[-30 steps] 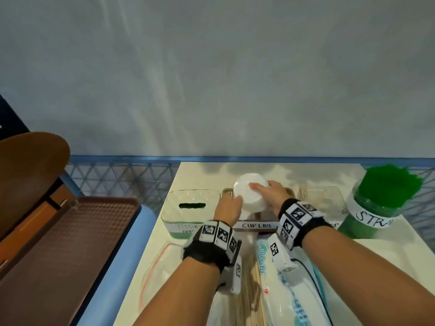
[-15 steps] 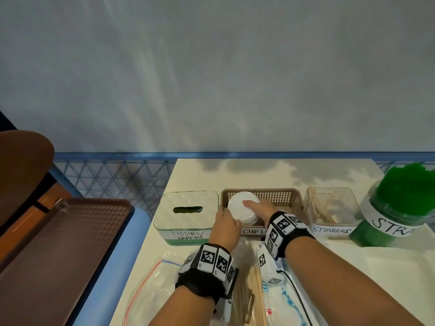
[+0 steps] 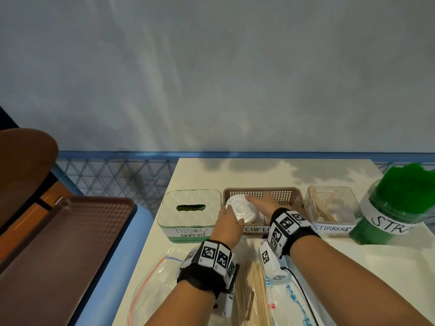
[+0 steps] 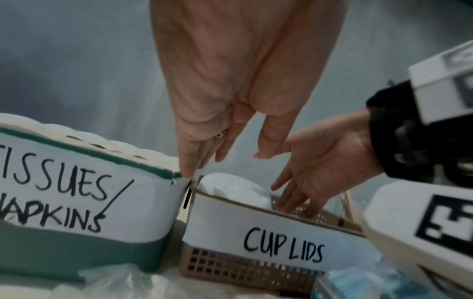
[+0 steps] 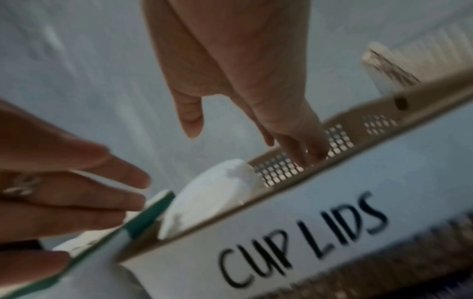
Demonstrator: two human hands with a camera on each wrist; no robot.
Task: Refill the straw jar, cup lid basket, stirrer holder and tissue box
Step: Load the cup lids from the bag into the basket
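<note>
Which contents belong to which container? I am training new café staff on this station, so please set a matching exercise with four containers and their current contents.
Containers:
1. tissue box
2. cup lid basket
3. stirrer holder
4. straw jar

Contents:
A. packed with green straws
B. a few wooden sticks
C. white lids at its left end
D. nothing pokes from the slot

Pairs: 1-D, 2-C, 3-B, 4-A

brown tray (image 3: pixel 58 243), blue mesh fence (image 3: pixel 113 177)
</note>
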